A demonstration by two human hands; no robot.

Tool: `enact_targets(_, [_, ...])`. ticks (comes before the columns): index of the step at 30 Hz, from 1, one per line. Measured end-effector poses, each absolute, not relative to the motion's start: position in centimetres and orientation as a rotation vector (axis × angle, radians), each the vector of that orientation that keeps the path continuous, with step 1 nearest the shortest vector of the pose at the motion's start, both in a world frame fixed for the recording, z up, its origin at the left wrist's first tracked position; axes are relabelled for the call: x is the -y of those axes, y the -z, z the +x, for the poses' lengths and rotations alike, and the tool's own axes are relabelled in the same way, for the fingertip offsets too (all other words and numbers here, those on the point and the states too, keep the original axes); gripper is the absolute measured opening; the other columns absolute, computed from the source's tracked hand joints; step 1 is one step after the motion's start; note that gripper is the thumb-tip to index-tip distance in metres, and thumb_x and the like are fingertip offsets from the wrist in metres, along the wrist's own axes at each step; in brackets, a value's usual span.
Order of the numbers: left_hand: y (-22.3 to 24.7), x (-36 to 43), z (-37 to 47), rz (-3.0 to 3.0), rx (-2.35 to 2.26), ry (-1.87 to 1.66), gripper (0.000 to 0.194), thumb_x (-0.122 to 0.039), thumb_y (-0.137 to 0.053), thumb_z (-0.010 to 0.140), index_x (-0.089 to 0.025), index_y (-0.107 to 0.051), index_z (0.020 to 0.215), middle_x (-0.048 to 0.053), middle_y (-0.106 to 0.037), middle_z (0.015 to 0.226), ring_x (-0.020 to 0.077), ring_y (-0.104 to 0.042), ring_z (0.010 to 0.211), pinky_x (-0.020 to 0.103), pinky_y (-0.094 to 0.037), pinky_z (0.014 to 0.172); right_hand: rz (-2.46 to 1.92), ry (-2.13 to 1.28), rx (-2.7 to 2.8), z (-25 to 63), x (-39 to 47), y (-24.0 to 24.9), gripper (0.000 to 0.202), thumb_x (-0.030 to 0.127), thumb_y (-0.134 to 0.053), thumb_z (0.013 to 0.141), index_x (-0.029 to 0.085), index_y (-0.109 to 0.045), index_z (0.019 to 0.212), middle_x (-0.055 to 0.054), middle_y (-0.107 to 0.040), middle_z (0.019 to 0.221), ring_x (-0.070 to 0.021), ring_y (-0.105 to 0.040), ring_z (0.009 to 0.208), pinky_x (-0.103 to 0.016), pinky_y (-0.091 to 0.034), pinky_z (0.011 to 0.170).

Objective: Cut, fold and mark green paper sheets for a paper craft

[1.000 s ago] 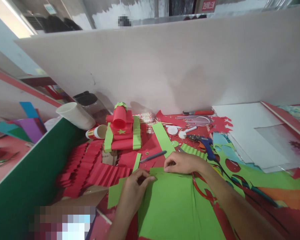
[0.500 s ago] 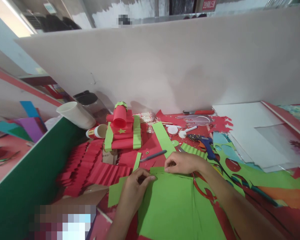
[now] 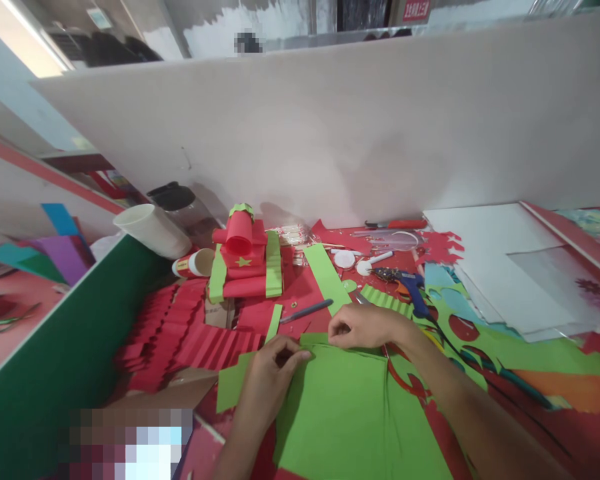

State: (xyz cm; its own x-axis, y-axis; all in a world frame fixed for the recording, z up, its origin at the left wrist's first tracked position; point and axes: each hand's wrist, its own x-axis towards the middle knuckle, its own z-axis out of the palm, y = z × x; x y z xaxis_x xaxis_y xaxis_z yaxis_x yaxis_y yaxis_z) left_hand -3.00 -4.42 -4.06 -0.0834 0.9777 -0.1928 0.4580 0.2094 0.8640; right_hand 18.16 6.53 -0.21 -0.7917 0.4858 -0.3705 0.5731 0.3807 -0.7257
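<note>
Sheets of light green paper [image 3: 335,413] lie in front of me, the top one with a narrow strip along its far edge that looks folded. My left hand [image 3: 275,370] is closed at the upper left corner, thumb and forefinger pinching the paper. At the same far edge, further right, my right hand [image 3: 363,327] has its fingers curled down on the strip. Red-handled scissors [image 3: 400,373] lie partly hidden beneath my right wrist. Beyond the hands are a dark pen [image 3: 307,311] and a loose green strip [image 3: 325,275].
A red and green paper tank model [image 3: 245,260] stands behind, beside a paper cup [image 3: 194,263]. Pleated red paper [image 3: 180,333] lies left, near a green partition [image 3: 75,320]. A blue glue gun [image 3: 413,290] with its cord and white sheets [image 3: 500,267] are on the right.
</note>
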Motion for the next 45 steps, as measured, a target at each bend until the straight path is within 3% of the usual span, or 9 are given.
enact_targets(17, [3.2,4.5,-2.9,1.441,-1.720,-0.744,0.033,-0.049,-0.054,0.087,-0.019,-0.056,0.072,0.000,-0.059,0.070,0.0169,-0.054,0.066,0.026,-0.039,0.063,1.084,1.135,-2.691,17.5,-5.8,0.1,0.015,0.023,-0.052,0.080,0.018,-0.061,0.069,0.002,-0.063,0.068,-0.0093,-0.047,0.058,-0.023,-0.027,0.056])
enact_targets(26, [3.2,4.6,-3.0,1.530,-1.721,-0.725,0.033,-0.048,-0.051,0.089,-0.019,-0.055,0.074,0.001,-0.060,0.071,0.0167,-0.054,0.066,0.026,-0.038,0.063,1.081,1.058,-2.683,17.4,-5.7,0.0,0.008,0.020,-0.055,0.076,0.019,-0.063,0.075,0.001,-0.068,0.077,-0.0113,-0.054,0.064,-0.023,-0.028,0.056])
enact_targets(37, [2.5,4.7,-2.7,1.575,-1.733,-0.715,0.029,-0.042,-0.048,0.090,-0.021,-0.051,0.070,0.002,-0.060,0.071,0.0181,-0.056,0.067,0.027,-0.039,0.062,1.083,0.813,-2.752,16.9,-4.9,0.2,0.009,0.018,-0.053,0.080,0.019,-0.058,0.073,0.000,-0.060,0.068,-0.0122,-0.044,0.059,-0.026,-0.022,0.054])
enact_targets(45, [3.5,4.7,-3.0,1.418,-1.661,-0.821,0.015,-0.035,-0.057,0.085,-0.022,-0.054,0.093,0.004,-0.067,0.086,0.0198,-0.065,0.080,0.029,-0.048,0.072,1.046,0.720,-2.818,16.7,-4.7,0.8,0.011,0.016,-0.050,0.084,0.017,-0.059,0.078,-0.004,-0.061,0.075,-0.0145,-0.047,0.065,-0.027,-0.021,0.056])
